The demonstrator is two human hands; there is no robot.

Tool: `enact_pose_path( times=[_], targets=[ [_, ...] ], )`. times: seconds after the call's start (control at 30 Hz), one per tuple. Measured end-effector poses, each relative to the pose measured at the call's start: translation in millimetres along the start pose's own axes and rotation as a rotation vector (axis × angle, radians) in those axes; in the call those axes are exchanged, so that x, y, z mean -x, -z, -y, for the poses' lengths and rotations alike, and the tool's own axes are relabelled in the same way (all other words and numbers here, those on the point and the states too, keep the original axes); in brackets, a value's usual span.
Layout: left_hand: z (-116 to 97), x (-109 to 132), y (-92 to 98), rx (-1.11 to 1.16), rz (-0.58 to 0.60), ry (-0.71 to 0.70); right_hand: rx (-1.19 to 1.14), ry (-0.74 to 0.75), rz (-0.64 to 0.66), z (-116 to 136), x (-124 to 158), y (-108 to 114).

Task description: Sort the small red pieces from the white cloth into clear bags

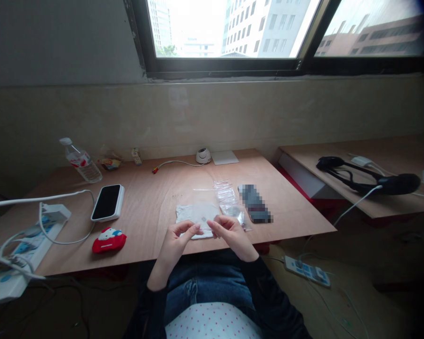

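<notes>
Close to the table's front edge, my left hand (180,238) is closed in a pinch, thumb against fingers. My right hand (230,231) pinches in the same way, its fingertips a short gap away. Whatever is between the fingertips is too small to make out. Beneath and just beyond the hands lie a white tissue-like sheet (185,213) and a clear plastic piece (207,202). Beside my right hand are several small clear zip bags (225,194), and a fuller clear bag (238,213) partly behind its fingers.
A phone (255,203), its screen blurred out, lies right of the bags. Leftward are a white device (108,202), a red pouch (109,240), a power strip (28,249) with cables and a water bottle (81,161). A dome camera (203,156) stands by the wall.
</notes>
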State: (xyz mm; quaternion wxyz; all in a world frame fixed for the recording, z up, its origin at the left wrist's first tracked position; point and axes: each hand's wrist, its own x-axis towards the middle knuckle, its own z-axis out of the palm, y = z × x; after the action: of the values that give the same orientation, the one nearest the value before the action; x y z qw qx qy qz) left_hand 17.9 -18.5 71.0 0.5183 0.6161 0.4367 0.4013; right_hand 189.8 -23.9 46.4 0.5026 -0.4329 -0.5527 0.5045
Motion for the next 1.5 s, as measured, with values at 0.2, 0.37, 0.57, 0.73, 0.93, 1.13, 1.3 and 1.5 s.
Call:
enact_pose_path(
  times=[0.2,0.37,0.57,0.73,0.93,1.13,1.3,1.5],
  targets=[
    [0.1,0.6,-0.9,-0.014,-0.025,-0.01,0.008,0.017,-0.018,4.1,0.4,0.3],
    [4.4,-0.8,1.8,0.021,-0.111,-0.03,-0.043,-0.004,-0.049,4.6,1.2,1.5],
    [5.3,-0.5,2.0,-0.042,-0.098,-0.043,0.043,0.043,-0.078,-0.7,1.3,-0.2],
    [5.3,-0.3,-0.7,-0.102,-0.111,-0.065,0.116,0.066,-0.085,2.1,1.6,-2.8],
    [7.7,-0.1,-3.2,-0.139,-0.163,-0.097,0.19,0.129,-0.098,3.6,1.5,-6.8],
    [9.7,0.7,-3.3,-0.184,-0.188,-0.102,0.204,0.133,-0.119,2.3,1.1,-9.6],
    [5.1,1.8,-2.8,-0.18,-0.169,-0.107,0.209,0.126,-0.125,5.0,1.9,-11.2],
    [4.7,3.7,-3.1,-0.225,-0.166,-0.112,0.229,0.143,-0.126,5.8,3.2,-14.0]
  ],
)
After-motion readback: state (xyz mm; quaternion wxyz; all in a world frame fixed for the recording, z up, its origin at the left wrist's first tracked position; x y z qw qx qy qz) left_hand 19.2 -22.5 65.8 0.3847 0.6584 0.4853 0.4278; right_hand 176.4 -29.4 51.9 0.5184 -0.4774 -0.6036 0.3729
